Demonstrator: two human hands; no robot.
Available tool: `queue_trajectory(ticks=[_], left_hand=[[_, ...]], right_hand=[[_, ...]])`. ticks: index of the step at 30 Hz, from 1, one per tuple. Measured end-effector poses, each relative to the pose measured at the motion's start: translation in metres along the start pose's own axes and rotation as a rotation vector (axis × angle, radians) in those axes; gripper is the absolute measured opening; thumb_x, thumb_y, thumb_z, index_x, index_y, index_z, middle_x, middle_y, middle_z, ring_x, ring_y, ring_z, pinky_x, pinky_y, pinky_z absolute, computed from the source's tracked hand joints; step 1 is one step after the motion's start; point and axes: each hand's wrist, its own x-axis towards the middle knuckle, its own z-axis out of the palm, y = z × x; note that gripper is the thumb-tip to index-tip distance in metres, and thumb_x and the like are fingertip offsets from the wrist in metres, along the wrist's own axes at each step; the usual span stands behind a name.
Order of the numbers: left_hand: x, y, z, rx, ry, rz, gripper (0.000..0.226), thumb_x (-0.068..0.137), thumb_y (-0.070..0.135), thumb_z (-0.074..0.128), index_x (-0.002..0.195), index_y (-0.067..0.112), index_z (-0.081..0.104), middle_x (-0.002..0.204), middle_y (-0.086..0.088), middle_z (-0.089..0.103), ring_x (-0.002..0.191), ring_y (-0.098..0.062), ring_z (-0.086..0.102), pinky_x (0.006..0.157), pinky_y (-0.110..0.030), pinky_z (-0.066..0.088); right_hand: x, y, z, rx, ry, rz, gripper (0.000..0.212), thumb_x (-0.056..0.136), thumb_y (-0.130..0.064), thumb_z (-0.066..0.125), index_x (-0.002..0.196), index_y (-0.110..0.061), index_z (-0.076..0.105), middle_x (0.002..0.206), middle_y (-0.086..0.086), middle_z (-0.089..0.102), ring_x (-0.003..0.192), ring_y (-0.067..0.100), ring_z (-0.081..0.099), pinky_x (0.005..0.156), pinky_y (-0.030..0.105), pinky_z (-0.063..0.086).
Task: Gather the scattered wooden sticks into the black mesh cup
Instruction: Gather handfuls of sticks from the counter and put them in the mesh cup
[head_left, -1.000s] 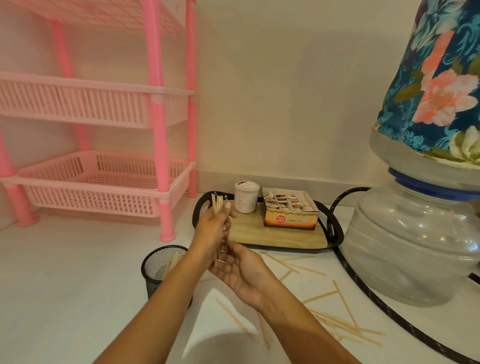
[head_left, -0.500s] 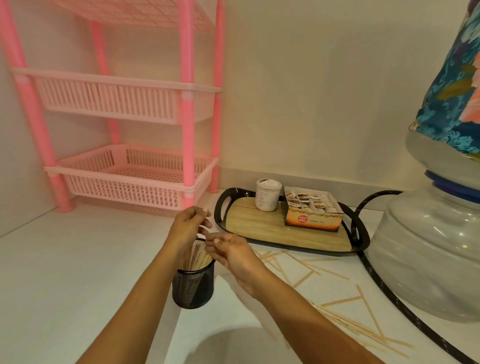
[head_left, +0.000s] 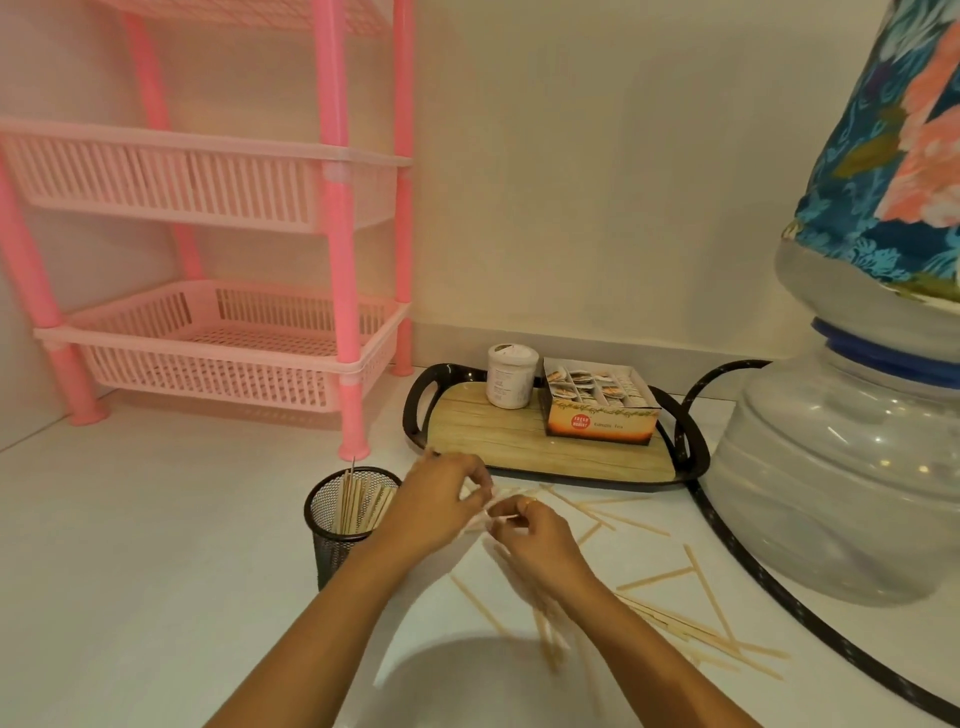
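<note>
Head view: right hand (head_left: 540, 545) and left hand (head_left: 436, 506) both pinch thin wooden sticks (head_left: 501, 506) between fingertips, having dropped from above the black mesh cup (head_left: 345, 519) to the white surface. Cup, part-filled, stands just left of the left hand; loose sticks (head_left: 696, 618) lie scattered right.

Sticks (head_left: 545, 639) under right forearm blurred; floral-covered bottle (head_left: 893, 182) cropped.

We see a black metal mesh cup (head_left: 343, 525), pale matt wooden sticks (head_left: 701, 631) and a glossy pink plastic rack (head_left: 337, 208).
</note>
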Motion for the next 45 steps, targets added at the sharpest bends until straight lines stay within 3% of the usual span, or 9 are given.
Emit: queue_trajectory(ticks=[5,9,14,21,24,29,35,41,45], left_hand=[[-0.002,-0.001,0.026,0.165,-0.450,0.000,0.042,0.087,0.036,0.056,0.126,0.020,0.049,0.137,-0.002,0.049,0.127,-0.017,0.043,0.116,-0.039,0.018],[-0.008,-0.005,0.037,0.164,-0.622,-0.030,0.061,0.085,0.044,0.058,0.137,0.023,0.035,0.147,-0.001,0.037,0.133,-0.019,0.036,0.108,-0.034,0.030],[-0.013,-0.012,0.045,0.161,-0.687,-0.062,0.075,0.082,0.048,0.060,0.143,0.026,0.023,0.153,0.001,0.026,0.138,-0.019,0.028,0.110,-0.036,0.030],[-0.016,-0.013,0.064,0.229,-0.706,-0.049,0.091,0.077,0.051,0.064,0.147,0.025,0.010,0.158,-0.001,0.010,0.144,-0.022,0.014,0.115,-0.038,0.022],[-0.018,-0.009,0.074,0.223,-0.639,-0.044,0.097,0.075,0.053,0.065,0.147,0.025,0.006,0.159,-0.001,0.004,0.146,-0.022,0.008,0.118,-0.042,0.018],[-0.013,-0.008,0.081,0.253,-0.601,-0.015,0.088,0.082,0.048,0.059,0.148,0.024,0.005,0.159,-0.001,-0.002,0.146,-0.021,0.002,0.119,-0.043,0.011],[-0.008,-0.003,0.082,0.275,-0.675,0.006,0.065,0.094,0.037,0.045,0.148,0.023,0.010,0.159,-0.001,0.003,0.146,-0.019,0.002,0.118,-0.043,0.008],[-0.004,0.008,0.082,0.397,-0.593,0.075,0.047,0.097,0.022,0.040,0.143,0.018,0.030,0.154,-0.005,0.027,0.141,-0.023,0.026,0.116,-0.042,0.021],[-0.004,0.013,0.087,0.555,-0.453,0.135,0.038,0.093,0.005,0.041,0.131,0.010,0.044,0.128,-0.012,0.049,0.114,-0.028,0.049,0.092,-0.037,0.046]], right_hand=[[-0.010,0.038,-0.004,-0.417,-0.137,-0.076,0.062,0.076,-0.056,0.061,0.128,-0.024,0.048,0.141,0.002,0.039,0.126,0.018,0.041,0.102,0.034,0.037],[-0.017,0.061,-0.002,-0.658,-0.233,-0.069,0.094,0.069,-0.078,0.047,0.146,-0.032,0.019,0.159,-0.002,0.003,0.147,0.017,-0.003,0.115,0.054,-0.002],[-0.018,0.071,-0.009,-0.673,-0.232,-0.119,0.069,0.088,-0.060,0.038,0.147,-0.030,0.019,0.159,-0.002,0.005,0.147,0.014,0.002,0.117,0.047,-0.003],[-0.014,0.062,-0.017,-0.392,-0.090,-0.170,0.040,0.096,-0.008,0.038,0.132,-0.021,0.051,0.141,-0.001,0.050,0.129,0.013,0.046,0.109,0.023,0.035],[-0.015,0.058,-0.017,-0.348,-0.052,-0.203,0.039,0.093,-0.001,0.042,0.123,-0.019,0.060,0.129,0.000,0.062,0.119,0.009,0.055,0.098,0.008,0.038],[-0.010,0.057,-0.036,-0.338,0.044,-0.116,0.038,0.084,-0.010,0.062,0.120,-0.022,0.059,0.128,-0.003,0.057,0.121,0.013,0.051,0.100,0.019,0.038],[-0.009,0.060,-0.074,-0.629,-0.144,0.247,0.077,0.062,-0.049,0.079,0.127,-0.029,0.043,0.132,-0.005,0.040,0.126,0.017,0.035,0.103,0.034,0.035],[-0.008,0.065,-0.073,-0.570,-0.185,0.254,0.033,0.076,-0.038,0.072,0.097,-0.025,0.051,0.105,-0.005,0.045,0.101,0.015,0.045,0.088,0.029,0.040],[-0.006,0.063,-0.065,-0.523,-0.170,0.261,0.019,0.085,-0.032,0.063,0.093,-0.019,0.051,0.105,0.001,0.053,0.094,0.017,0.049,0.081,0.027,0.040]])
